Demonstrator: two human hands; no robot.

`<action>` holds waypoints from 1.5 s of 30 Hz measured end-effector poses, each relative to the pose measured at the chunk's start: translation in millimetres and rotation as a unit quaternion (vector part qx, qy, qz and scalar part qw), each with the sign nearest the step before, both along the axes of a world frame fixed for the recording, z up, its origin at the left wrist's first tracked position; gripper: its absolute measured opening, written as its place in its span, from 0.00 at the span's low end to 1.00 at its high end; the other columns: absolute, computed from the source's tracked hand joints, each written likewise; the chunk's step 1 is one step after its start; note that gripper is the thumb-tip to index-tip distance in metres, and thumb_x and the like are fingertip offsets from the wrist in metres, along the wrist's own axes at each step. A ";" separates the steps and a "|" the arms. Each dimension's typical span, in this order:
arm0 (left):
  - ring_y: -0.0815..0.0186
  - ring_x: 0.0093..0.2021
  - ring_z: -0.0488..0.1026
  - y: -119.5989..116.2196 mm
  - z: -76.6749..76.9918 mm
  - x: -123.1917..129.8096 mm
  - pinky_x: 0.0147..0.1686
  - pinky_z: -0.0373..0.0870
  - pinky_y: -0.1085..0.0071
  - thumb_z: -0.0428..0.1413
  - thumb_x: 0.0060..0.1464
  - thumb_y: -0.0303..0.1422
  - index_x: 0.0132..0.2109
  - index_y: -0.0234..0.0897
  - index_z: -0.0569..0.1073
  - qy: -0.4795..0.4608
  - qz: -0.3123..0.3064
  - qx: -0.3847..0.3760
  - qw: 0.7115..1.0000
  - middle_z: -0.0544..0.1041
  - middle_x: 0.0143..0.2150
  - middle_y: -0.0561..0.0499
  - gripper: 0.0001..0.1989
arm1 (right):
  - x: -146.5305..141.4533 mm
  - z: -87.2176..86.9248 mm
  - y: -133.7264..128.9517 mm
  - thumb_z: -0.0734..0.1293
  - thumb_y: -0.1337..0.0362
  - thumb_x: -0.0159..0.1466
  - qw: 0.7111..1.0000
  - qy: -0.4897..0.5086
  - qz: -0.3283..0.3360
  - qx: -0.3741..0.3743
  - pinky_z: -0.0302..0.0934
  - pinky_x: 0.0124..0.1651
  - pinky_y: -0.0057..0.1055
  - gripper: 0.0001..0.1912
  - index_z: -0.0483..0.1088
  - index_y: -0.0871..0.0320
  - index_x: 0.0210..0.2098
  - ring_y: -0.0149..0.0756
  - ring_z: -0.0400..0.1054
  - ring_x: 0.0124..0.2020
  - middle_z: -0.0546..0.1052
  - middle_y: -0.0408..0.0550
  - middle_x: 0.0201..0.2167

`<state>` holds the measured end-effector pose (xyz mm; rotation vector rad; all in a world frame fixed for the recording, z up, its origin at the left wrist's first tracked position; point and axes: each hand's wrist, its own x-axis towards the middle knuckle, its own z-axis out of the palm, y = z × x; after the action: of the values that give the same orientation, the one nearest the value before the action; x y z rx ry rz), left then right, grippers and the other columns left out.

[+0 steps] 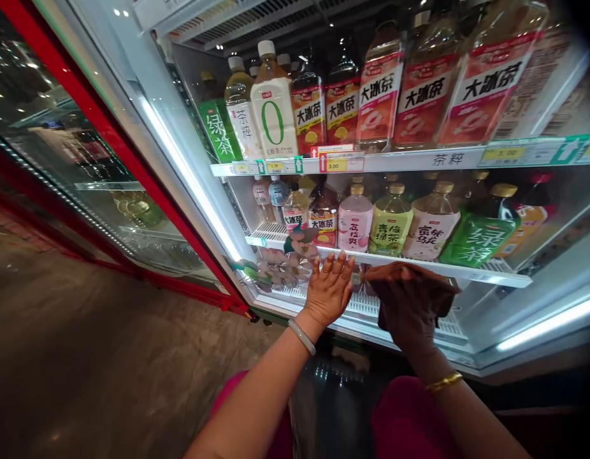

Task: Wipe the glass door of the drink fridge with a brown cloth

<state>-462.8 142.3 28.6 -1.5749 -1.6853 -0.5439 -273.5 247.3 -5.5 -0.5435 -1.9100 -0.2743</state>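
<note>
My left hand (329,290) lies flat with its fingers spread, apparently against the glass door of a lit drinks fridge. A pale bangle (302,337) circles that wrist. Over to the right, my right hand (412,312) holds a brown cloth (436,288) against the same front, just below the lower shelf edge (486,273). Part of its fingers is hidden by the cloth. A flower decal (280,264) shows on the glass left of my left hand. Behind the hands stand a pink-labelled bottle (355,223) and a green-labelled bottle (483,236).
Large bottles with red labels (426,95) fill the upper shelf, above a strip of price tags (333,164). A red door frame (132,172) runs down the left, with another fridge (137,210) beyond it. My knees (410,414) are close below, above a dark floor (108,357).
</note>
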 end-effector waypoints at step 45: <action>0.53 0.79 0.34 -93.6 3.8 -209.6 0.76 0.36 0.42 0.46 0.69 0.35 0.74 0.37 0.56 -0.139 0.112 0.107 0.978 0.52 0.78 0.42 0.29 | -300.3 75.6 -138.6 0.61 0.59 0.73 0.997 -0.035 0.037 0.051 0.09 0.72 0.59 0.26 0.61 0.55 0.69 0.50 0.49 0.75 0.65 0.53 0.70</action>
<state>-672.4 48.7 32.4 -1.1785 -1.9102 -0.8256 -573.8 108.7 70.1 -0.3981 -1.9682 -0.3443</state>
